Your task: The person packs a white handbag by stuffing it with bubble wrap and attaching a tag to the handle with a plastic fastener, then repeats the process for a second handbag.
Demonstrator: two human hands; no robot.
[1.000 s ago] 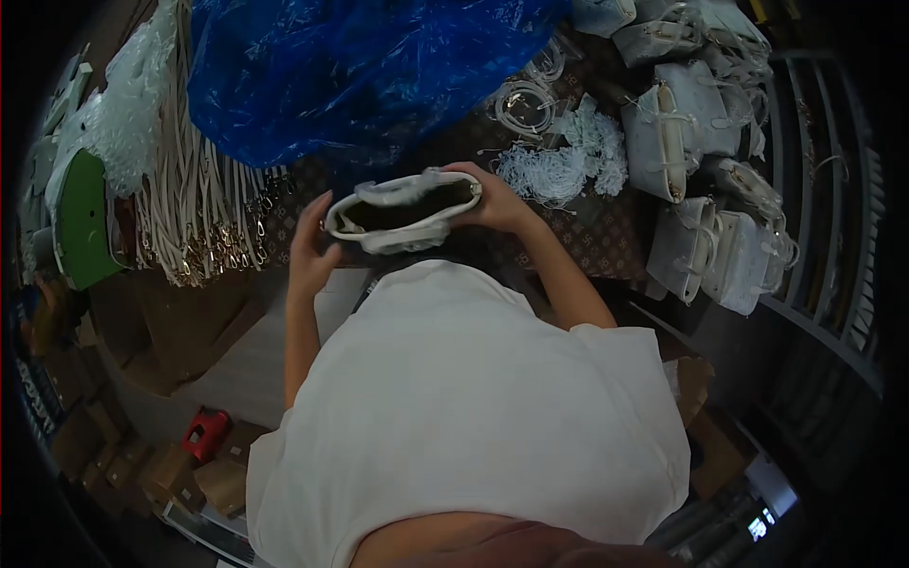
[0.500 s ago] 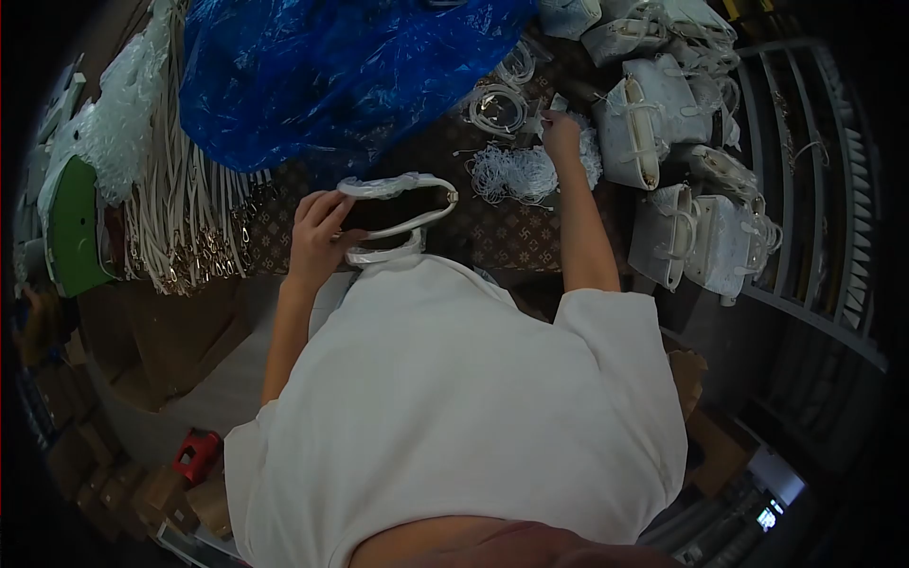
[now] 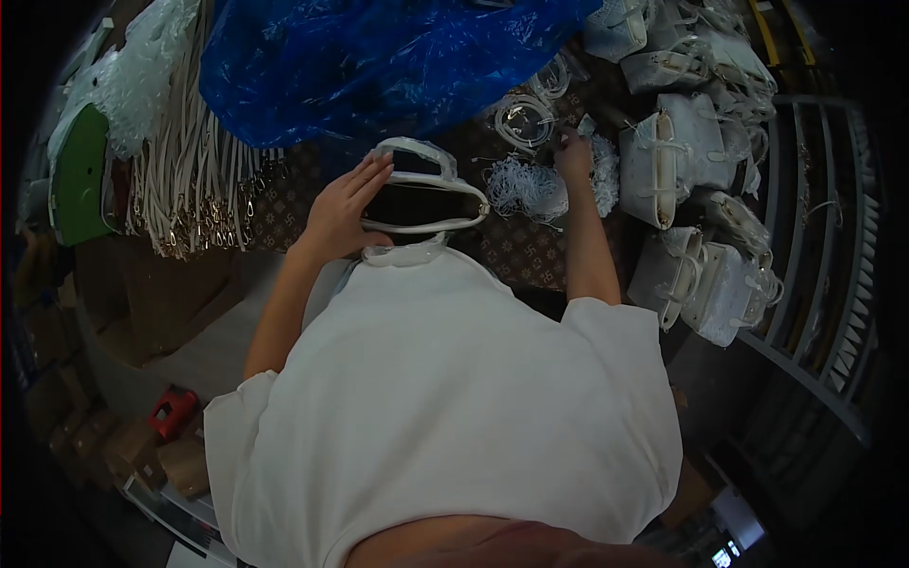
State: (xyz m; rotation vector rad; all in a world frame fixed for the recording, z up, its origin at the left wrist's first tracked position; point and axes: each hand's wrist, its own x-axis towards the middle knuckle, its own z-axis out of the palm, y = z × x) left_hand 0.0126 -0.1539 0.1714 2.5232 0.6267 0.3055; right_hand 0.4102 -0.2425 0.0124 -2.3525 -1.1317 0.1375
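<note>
A white handbag (image 3: 426, 227) stands in front of my body with its dark opening facing up and its plastic-wrapped handles on the near and far sides. My left hand (image 3: 343, 213) grips its left end, fingers over the far rim and thumb at the near one. Off to the right, my right hand (image 3: 570, 156) has its fingers curled together at a bundle of white strings (image 3: 525, 187). What lies between those fingers is too dark to make out. A small pale tag-like piece (image 3: 587, 124) shows just beyond them.
Blue plastic sheeting (image 3: 379, 71) covers the back of the patterned table (image 3: 525, 256). White straps with metal clasps (image 3: 189, 180) hang at the left. Coiled clear-white tubing or cord (image 3: 524, 121) lies behind the strings. Several white handbags (image 3: 649, 170) crowd the right side, beside a metal rack (image 3: 819, 237).
The view has shifted a little. The handbag's far handle now stands up, and my left hand lies flatter along the bag's end. My right hand has drawn slightly nearer over the strings.
</note>
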